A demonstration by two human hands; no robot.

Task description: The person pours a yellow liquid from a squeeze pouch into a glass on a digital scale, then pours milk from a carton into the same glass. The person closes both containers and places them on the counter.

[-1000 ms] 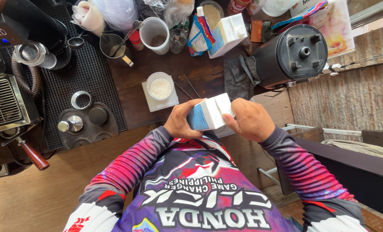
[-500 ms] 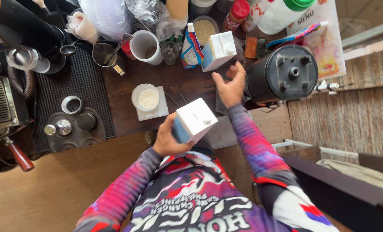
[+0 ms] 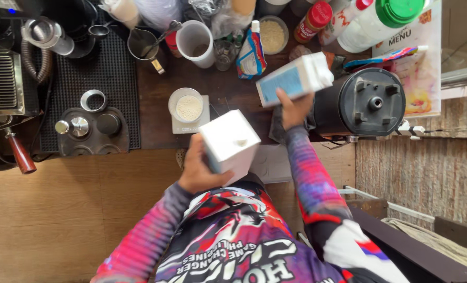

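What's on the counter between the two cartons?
Head view: only bare dark counter and a corner of grey cloth lie between the white carton and the blue carton.

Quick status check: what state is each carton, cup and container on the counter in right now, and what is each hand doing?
Left hand: holds the white carton.
White carton: lifted, upright, blurred.
Right hand: grips the blue-panel carton.
Blue-panel carton: lifted, tipped on its side.
Clear cup: upright on the small scale, open, holds pale grains.
White measuring cup: upright, open.
Metal pitcher: upright, a spoon inside.
Green-capped bottle: cap on.
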